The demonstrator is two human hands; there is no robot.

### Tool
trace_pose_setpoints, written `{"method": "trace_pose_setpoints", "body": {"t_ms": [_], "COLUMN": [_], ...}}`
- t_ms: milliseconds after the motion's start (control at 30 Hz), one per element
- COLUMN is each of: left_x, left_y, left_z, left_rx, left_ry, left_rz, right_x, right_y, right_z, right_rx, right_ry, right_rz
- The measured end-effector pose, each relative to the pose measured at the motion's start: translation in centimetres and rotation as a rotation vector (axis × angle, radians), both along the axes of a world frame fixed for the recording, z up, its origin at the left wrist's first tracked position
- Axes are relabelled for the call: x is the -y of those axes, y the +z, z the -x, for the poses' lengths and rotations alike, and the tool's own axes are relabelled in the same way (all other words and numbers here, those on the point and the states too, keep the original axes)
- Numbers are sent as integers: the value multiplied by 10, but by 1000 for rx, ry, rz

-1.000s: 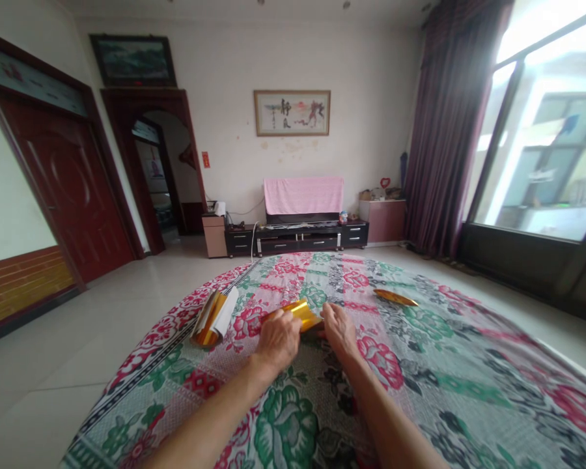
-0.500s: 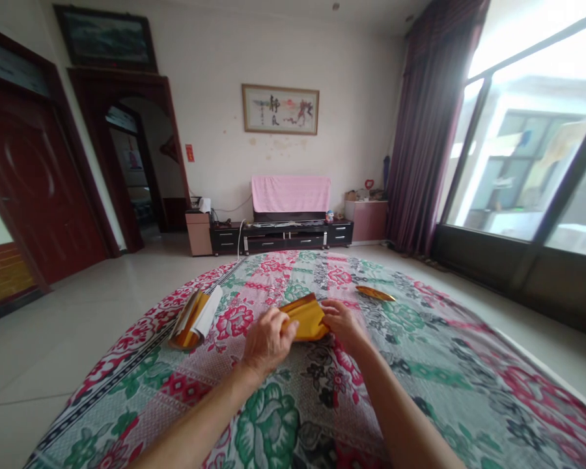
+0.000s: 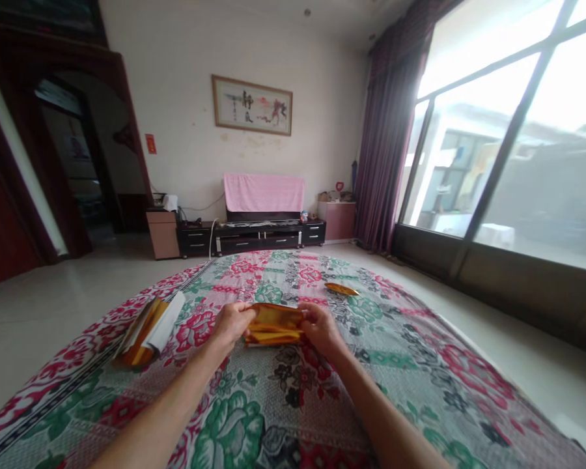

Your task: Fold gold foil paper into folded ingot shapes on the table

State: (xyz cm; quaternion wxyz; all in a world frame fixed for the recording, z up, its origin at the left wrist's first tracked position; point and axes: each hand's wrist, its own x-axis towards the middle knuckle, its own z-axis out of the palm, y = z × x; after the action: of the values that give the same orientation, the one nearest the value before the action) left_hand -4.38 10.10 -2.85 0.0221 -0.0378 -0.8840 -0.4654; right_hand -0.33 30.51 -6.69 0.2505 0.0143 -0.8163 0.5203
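A sheet of shiny gold foil paper [image 3: 276, 324], partly folded, is held between my two hands just over the patterned tablecloth [image 3: 232, 426]. My left hand [image 3: 234, 324] pinches its left end, and my right hand [image 3: 321, 327] pinches its right end. Creases run across the sheet from side to side. Further off to the right lies a folded gold paper piece [image 3: 342, 288], narrow and pointed at both ends. On the left rests a curled stack of gold and white paper sheets [image 3: 149, 331], apart from my left hand.
The round table reaches toward a low black TV cabinet [image 3: 264, 241], with a pink cloth [image 3: 264, 192] draped over what stands on it. A purple curtain [image 3: 385, 143] and large window panes are on the right. A doorway [image 3: 78, 156] opens at the left.
My view has turned to the right. My left hand has shifted to the paper's left end, and the sheet is now held stretched between both hands, its folds facing me.
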Motion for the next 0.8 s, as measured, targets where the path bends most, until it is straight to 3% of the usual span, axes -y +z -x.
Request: {"method": "trace_pose_setpoints", "body": {"t_ms": [100,133,233,367,500,800], "left_x": [-12,-15,-23,-24,-20,-16], "left_y": [8,10,8,-10,-29,-41], "left_z": [-6,-9,-16,-19,-18,-12], "left_rx": [30,23,-180,-454,-586,-729], "left_ry": [-53,-86,-195,-296,-377,-482], "left_rz": [-134,-246,-380,-199,-17,131], "right_x": [0,0,-1,-7,-15,-40], "right_y": [7,9,14,11,3,2], "right_z": [-3,-4,-5,-6,-8,-14], "right_rx": [-43,-75,-204,-299,-241,-108], "right_ry": [-141,-198,-292,-298,-175,-70], "right_rz": [-141,-145,-158,-175,-161,-332]}}
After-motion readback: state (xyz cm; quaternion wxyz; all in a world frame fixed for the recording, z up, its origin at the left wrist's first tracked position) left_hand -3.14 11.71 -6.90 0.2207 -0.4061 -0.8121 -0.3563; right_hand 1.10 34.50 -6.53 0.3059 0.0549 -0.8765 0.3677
